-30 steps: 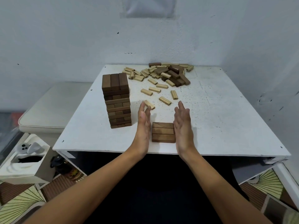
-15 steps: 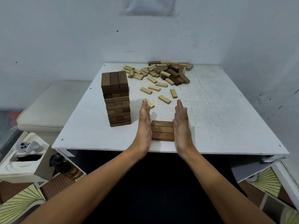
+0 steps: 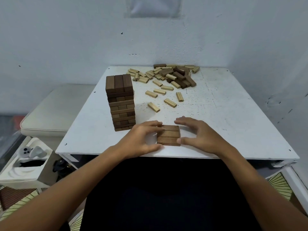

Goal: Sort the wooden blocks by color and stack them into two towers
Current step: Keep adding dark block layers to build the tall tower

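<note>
A flat layer of three dark blocks (image 3: 168, 135) at the bench's (image 3: 225, 114) near edge is clasped by the left hand (image 3: 141, 139) and right hand (image 3: 198, 136), each grip holding it between fingers and thumb.

A three-block layer (image 3: 168, 135) is flanked by both hands near the table (image 3: 233, 117) front; the tower (image 3: 121, 104) is behind-left, loose blocks (image 3: 168, 80) scattered further back.
</note>
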`<state>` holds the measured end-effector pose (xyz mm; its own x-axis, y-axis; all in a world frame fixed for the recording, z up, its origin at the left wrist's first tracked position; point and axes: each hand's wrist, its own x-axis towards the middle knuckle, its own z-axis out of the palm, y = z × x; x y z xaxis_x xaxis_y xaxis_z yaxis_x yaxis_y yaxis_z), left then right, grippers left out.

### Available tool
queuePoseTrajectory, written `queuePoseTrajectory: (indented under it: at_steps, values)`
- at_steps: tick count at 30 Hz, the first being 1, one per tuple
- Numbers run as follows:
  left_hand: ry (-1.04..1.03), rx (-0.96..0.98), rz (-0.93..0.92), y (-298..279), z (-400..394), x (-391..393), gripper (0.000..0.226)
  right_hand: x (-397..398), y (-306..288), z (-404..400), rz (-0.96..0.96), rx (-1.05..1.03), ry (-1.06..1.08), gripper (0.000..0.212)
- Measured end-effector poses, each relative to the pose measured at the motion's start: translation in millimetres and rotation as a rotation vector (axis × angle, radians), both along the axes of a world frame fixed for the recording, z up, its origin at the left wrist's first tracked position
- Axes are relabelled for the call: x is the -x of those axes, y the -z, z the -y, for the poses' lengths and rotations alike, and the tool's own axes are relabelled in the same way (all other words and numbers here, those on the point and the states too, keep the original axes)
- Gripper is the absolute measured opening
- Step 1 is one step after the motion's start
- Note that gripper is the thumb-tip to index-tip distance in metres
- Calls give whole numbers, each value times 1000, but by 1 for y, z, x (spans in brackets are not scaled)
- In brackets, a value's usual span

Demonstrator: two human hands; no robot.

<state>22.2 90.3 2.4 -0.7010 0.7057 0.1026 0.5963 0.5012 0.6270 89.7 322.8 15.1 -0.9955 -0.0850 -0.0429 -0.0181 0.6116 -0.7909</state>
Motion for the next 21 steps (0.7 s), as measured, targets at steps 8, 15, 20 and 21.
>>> queuePoseTrajectory:
  at_steps: [8,15,20,21]
  values:
    - [38,16,-13,1,-2,7,47,0,7,-1,2,-137,-63,71]
    - [46,20,-27,1,-2,9,46,-1,9,0,-12,-138,-45,71]
    - [54,35,-33,0,-2,10,46,0,8,0,-5,-139,-40,71]
    - [54,34,-34,0,-2,10,46,0,8,0,-5,-136,-40,71]
